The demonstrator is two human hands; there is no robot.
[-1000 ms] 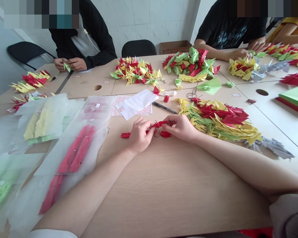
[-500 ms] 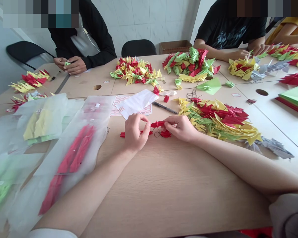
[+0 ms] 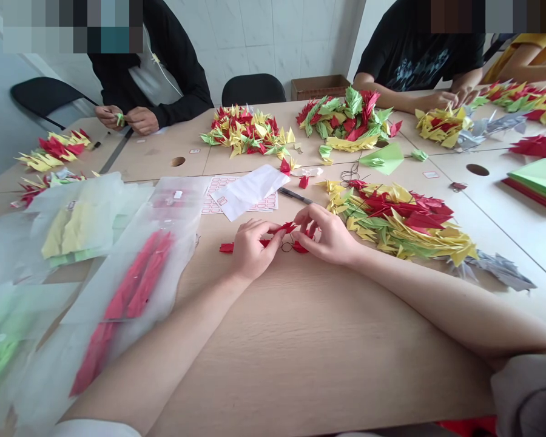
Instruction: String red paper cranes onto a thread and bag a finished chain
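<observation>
My left hand [image 3: 255,247] pinches a small folded red paper crane [image 3: 287,227] between thumb and finger, a little above the table. Close on its right is my right hand [image 3: 328,238], thumb and forefinger apart, with no paper plainly gripped. Beneath the fingers, a dark thread loop [image 3: 286,246] lies on the wood. Another red folded piece [image 3: 301,246] is partly hidden behind my right fingers, and a further red piece [image 3: 226,247] rests left of my left hand.
Heaped paper cranes [image 3: 404,221] lie right of my hands, a pen [image 3: 295,196] and white paper slip [image 3: 250,191] beyond them. Plastic bags of folded paper [image 3: 177,209] cover the left side. Two people sit across, their hands [image 3: 142,120] on paper pieces; another person's arm shows far right.
The red crane has passed from my right fingers into my left hand's pinch. My right fingers have spread and lifted slightly; my left hand has moved a little right and down.
</observation>
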